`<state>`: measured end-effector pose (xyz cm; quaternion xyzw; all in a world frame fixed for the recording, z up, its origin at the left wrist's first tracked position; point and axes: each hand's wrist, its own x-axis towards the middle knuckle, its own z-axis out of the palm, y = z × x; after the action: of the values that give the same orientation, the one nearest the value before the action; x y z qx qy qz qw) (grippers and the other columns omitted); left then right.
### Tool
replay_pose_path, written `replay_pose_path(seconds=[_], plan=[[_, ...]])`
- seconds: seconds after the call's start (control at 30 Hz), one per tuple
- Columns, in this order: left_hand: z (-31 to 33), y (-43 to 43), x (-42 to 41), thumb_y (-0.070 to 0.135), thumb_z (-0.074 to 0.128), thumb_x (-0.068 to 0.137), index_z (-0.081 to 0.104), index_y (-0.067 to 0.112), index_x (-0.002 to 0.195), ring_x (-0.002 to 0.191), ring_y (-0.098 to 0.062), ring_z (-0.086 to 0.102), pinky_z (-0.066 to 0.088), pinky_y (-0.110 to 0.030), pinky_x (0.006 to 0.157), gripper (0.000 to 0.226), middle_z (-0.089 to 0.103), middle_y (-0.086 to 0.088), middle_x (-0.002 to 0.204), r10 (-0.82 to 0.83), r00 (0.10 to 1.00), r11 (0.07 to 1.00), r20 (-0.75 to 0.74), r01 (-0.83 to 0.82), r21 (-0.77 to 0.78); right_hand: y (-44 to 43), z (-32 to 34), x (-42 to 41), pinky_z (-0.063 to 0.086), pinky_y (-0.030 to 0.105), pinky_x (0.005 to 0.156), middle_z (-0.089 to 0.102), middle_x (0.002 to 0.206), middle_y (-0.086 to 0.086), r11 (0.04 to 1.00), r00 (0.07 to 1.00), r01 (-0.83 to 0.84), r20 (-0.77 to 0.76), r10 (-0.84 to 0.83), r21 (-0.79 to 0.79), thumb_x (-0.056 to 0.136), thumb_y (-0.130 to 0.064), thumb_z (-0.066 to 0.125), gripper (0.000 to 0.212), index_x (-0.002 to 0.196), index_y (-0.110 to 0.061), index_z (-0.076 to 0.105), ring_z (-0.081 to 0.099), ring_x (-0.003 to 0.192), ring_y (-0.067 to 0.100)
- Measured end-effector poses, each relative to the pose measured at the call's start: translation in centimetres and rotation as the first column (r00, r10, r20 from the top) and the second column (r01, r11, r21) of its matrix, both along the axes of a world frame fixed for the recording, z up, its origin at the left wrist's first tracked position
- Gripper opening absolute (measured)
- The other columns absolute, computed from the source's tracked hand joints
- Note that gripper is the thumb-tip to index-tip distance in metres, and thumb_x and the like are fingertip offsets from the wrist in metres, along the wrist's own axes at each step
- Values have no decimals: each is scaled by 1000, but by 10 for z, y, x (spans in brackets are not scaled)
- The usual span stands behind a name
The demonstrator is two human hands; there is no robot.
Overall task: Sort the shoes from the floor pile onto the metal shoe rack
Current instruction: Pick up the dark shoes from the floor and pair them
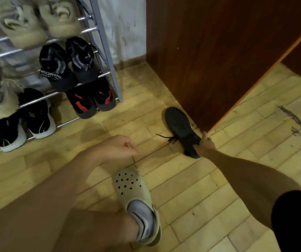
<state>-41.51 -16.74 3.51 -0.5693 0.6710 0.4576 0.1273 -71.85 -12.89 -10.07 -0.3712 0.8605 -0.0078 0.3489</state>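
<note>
Dim warm indoor light, soft shadows, motion blur top-left, wide-angle edge distortion

The shoe rack (106,51) runs off the left edge, its top sneakers (22,24) blurred.

We list: rack (88,30), shiny metal rails; right of the rack, matt black cloth shoe (178,124), polished dark wood panel (218,51), scuffed matt floor (191,179).

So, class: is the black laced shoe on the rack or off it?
Off: the black shoe lies on the floor by the cabinet, held by the right hand.
</note>
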Motion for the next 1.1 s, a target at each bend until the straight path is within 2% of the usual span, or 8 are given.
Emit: replay_pose_path(seconds=[0.07,0.17,0.3,0.5,0.73,0.83,0.93,1.1], plan=[[-5,5,9,42,61,87,61,27,116,108,-11,51,41,-26,91,32,53,8,109,30,999,1000,-22,-30,6,1,-12,1,50,48,98,40,143,22,997,996,73,54,-72,-3,94,-25,59,85,156,-17,1,48,125,42],[-11,18,18,43,61,86,62,30,110,105,-12,55,45,-27,88,27,57,6,109,-4,1000,1000,26,4,1,-2,-10,10,47,46,102,37,144,19,990,989,141,48,-140,-30,85,-24,71,86,152,-9,18,41,130,39],[-11,33,22,46,61,85,61,25,118,107,-13,55,45,-27,91,39,57,5,113,-72,991,997,114,67,44,10,-3,40,42,41,105,34,143,17,989,997,-22,-79,11,-144,85,-18,70,60,137,-5,46,36,129,34],[0,38,7,46,60,86,57,24,126,104,-11,52,42,-23,83,45,54,6,114,-116,991,993,61,115,27,40,2,77,39,40,109,37,138,7,938,971,-238,-29,239,-251,79,-24,75,75,143,-15,37,38,126,25],[-3,30,5,45,60,86,57,25,126,107,-10,51,40,-22,87,45,56,4,127,-117,993,993,30,117,-4,51,0,91,35,34,109,45,140,1,649,708,-695,-137,693,-308,91,-16,58,46,136,-21,48,40,130,21],[-8,25,10,44,61,86,58,25,124,104,-9,50,39,-22,84,43,56,5,123,-86,996,996,37,86,-7,40,-3,92,36,36,109,46,140,6,785,859,-503,-112,499,-363,94,-22,56,44,136,-17,48,39,131,24],[-13,21,15,44,61,86,55,27,128,103,-10,49,39,-23,83,45,53,7,118,-4,1000,1000,23,4,9,19,-11,94,39,42,106,36,145,13,959,965,-253,32,258,-126,89,-35,64,67,145,-11,35,35,134,31],[-18,15,23,43,61,86,56,24,127,110,-13,51,42,-26,91,45,53,4,121,36,998,999,-44,-34,39,4,-28,106,56,36,79,49,133,17,978,935,-116,351,48,176,84,-22,73,68,138,-4,37,58,104,30]])
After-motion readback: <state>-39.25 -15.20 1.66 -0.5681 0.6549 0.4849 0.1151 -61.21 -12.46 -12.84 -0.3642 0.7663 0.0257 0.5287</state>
